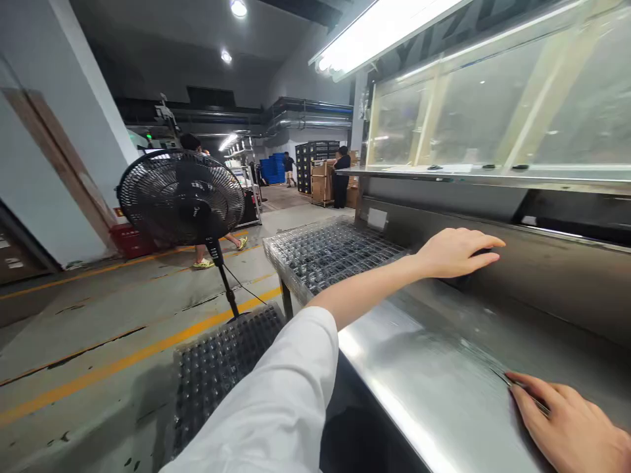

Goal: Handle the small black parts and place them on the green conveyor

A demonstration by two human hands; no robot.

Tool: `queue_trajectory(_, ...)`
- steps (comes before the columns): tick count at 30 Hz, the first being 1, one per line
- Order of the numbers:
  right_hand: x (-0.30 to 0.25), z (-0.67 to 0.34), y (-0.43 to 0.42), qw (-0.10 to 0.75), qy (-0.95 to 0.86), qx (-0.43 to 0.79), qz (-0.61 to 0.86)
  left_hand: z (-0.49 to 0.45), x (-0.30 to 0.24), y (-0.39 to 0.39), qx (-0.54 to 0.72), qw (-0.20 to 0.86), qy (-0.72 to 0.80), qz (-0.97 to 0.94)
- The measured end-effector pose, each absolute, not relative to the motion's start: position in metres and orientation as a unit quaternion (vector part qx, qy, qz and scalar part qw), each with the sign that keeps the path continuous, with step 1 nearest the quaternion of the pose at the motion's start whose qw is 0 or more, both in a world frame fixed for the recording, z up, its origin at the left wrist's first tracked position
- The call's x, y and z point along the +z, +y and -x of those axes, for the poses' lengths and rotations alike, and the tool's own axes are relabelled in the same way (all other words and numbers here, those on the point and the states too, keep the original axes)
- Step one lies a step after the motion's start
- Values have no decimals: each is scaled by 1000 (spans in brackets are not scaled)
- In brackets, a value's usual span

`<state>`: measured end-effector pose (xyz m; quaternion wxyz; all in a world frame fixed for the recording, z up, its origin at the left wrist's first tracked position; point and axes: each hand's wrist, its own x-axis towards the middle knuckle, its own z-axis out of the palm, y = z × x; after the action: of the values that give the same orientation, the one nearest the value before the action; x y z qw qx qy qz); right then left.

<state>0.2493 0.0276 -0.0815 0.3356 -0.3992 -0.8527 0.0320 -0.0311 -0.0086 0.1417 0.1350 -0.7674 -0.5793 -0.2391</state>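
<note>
Fingertips of the right hand (572, 427) press flat, gripping nothing, on a thin clear sheet (463, 348) lying on the steel table (394, 368). Farther along, the left hand (456, 253) curves over a small dark object (476, 253) by the back wall; whether it grips cannot be told. Judging by this, a sheet is being steadied or positioned; lifting it would call for catching its edge. Beyond sit clear trays (330, 253) and a fan (180, 197). No writing is legible
</note>
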Motion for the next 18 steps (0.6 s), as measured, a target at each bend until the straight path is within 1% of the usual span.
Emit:
queue_trajectory(3, -74, -252, 22, 313, -855, 72, 408, -10, 114, -6, -318, 64, -559, 763)
queue_trajectory(5, -68, -252, 16, 315, -857, 74, 402, -28, 87, -7, -361, 11, -560, 746)
queue_trajectory(10, -69, -255, 13, 327, -849, 67, 410, -43, 14, -16, -416, -85, -611, 668)
queue_trajectory(14, -79, -261, 21, 321, -846, 68, 421, -34, -17, -21, -447, -100, -648, 609)
queue_trajectory(18, -82, -253, 31, 304, -849, 67, 427, -16, -18, -15, -454, -110, -657, 592)
